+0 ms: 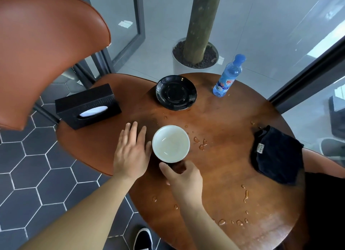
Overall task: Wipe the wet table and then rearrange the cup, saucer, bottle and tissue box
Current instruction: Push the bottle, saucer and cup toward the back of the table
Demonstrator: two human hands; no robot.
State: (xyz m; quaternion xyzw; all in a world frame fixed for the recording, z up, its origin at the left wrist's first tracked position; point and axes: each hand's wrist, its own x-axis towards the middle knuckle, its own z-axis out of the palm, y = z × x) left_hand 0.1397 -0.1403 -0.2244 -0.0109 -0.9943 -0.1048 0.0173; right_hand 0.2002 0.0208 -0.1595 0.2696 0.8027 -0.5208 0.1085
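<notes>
A white-lined cup (170,143) stands near the middle of the round wooden table (233,119). My right hand (183,177) curls round the cup's near side, at its dark handle. My left hand (131,152) lies flat with straight fingers just left of the cup, its edge against the cup's wall. A black saucer (176,92) sits at the far side. A blue-capped water bottle (228,77) stands at the far right. The black tissue box (87,106) lies at the left edge. Water drops (202,142) dot the table.
A dark folded cloth (277,154) lies on the right of the table. An orange chair (46,49) stands at the left, close to the tissue box. A potted tree trunk (196,51) and glass walls stand behind. My shoe (142,238) shows below on the hexagon tiles.
</notes>
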